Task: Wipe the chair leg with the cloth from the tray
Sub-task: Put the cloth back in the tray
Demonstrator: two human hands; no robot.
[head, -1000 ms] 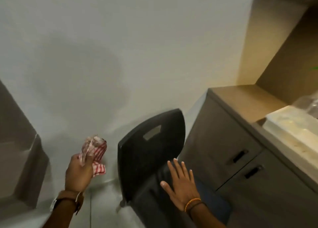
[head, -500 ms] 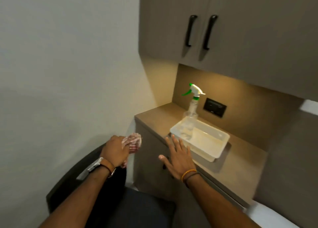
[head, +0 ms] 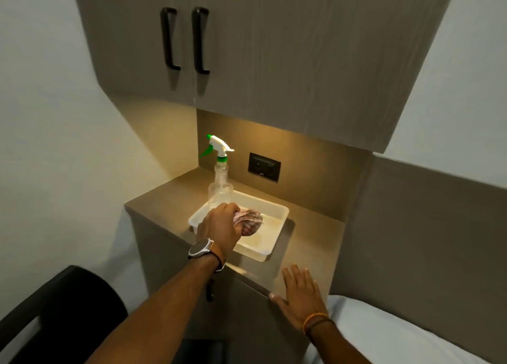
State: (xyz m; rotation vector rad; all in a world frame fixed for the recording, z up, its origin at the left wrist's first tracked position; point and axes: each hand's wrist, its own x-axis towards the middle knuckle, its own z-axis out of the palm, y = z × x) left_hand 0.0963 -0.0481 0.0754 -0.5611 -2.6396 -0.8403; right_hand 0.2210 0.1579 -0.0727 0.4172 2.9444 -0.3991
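1. The left hand (head: 219, 226) has its fingers (head: 229, 208) closed around a bunched red-striped cloth (head: 248, 222), held over the white tray (head: 274, 243).
2. The right hand (head: 300, 297) lies flat, fingers spread, on the brown surface (head: 310, 243) edge.
3. A spray bottle (head: 219, 177) stands at the tray's far corner, beneath wall cabinets (head: 274, 48).
4. A black chair (head: 63, 306) is cut off lower left; its legs are hidden.

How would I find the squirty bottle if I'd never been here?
Look under the wall cabinets at the lit brown counter. A white tray sits there, and the spray bottle stands at its back-left corner: clear, upright, with a white-and-green trigger.
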